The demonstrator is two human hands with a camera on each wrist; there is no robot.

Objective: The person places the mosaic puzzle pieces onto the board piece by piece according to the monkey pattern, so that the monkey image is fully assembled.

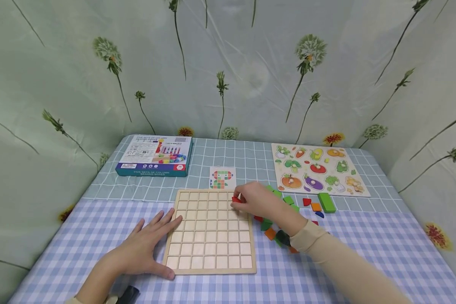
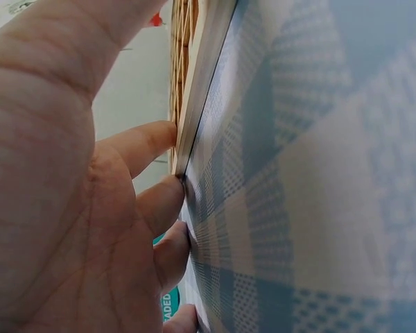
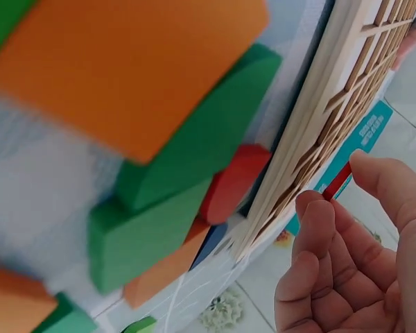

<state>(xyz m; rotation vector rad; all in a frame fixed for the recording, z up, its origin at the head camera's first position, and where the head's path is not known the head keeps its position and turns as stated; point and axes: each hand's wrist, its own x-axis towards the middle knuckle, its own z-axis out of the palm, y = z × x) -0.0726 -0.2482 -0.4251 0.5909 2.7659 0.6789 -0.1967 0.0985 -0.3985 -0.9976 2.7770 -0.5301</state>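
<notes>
A wooden grid board with square cells lies flat on the table. My left hand is spread along its left side, with fingertips and thumb touching the edge. Above the board's upper right corner, my right hand pinches a small red block between thumb and fingers. Beneath and beside the right forearm lie loose coloured blocks, partly hidden by it: a dark green rounded block, an orange block and a red block close to the board's right edge.
A pixel-pattern card lies just behind the board. A boxed toy sits at the back left, a vegetable puzzle board at the back right. Near the puzzle lies a long green block. A checked cloth covers the table's front.
</notes>
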